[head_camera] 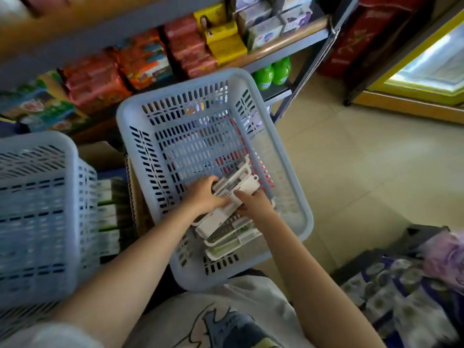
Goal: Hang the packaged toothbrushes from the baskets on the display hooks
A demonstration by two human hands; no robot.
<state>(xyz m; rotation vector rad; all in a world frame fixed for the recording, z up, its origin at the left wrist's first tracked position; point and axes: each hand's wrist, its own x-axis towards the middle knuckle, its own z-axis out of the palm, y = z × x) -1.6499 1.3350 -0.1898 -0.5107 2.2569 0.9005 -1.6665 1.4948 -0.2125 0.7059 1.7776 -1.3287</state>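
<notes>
Both hands work inside the basket point(130, 114). The left hand point(204, 195) grasps the upper packs point(236, 183) from their left side; the right hand point(253, 204) pinches them from below. The packs' long axis runs diagonally, hang-holes pointing up-right. More packs point(226, 238) lie beneath, nearer the right hand.

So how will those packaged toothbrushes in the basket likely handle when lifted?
The packaged toothbrushes look like flat, thin cards, so probably light and fairly stiff. Several overlap loosely, so they may slide apart. The left hand and right hand both work the stack, suggesting one-handed gathering is awkward.
</notes>
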